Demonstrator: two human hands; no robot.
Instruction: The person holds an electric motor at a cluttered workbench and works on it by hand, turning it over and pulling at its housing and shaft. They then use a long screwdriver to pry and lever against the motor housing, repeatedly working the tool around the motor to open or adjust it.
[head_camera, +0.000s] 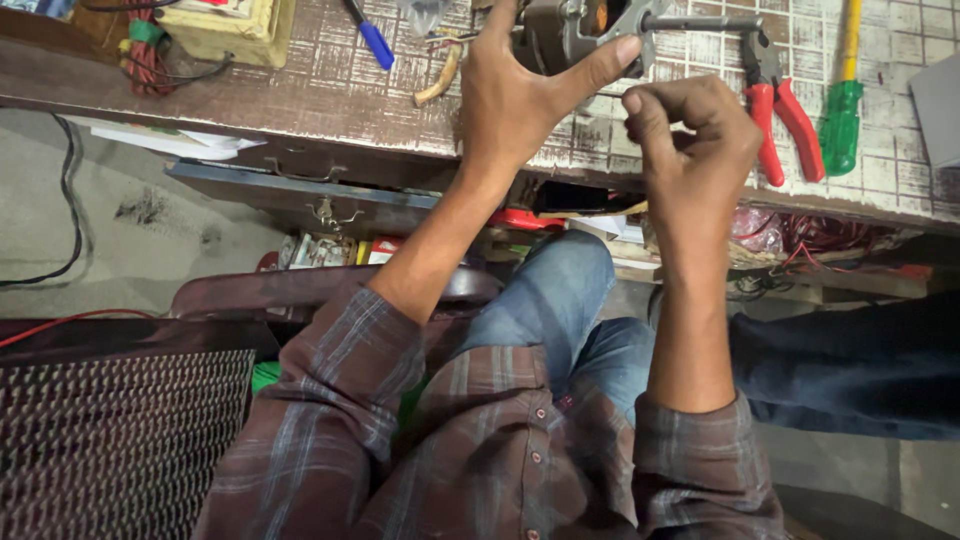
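While near the bench edge (300, 110): left hand (520, 95) on motor (570, 30).

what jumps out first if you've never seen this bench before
Top centre, the left hand grips a grey metal motor part on the worn tiled workbench, while the right hand, curled shut, sits just beside it. Right of the hands lie red-handled pliers and a green-handled screwdriver. A blue-handled tool and a yellowish box sit at the upper left.

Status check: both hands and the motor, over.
Left hand grips motor on bench. Right hand curled shut beside it, contents hidden. Pliers lie close right.
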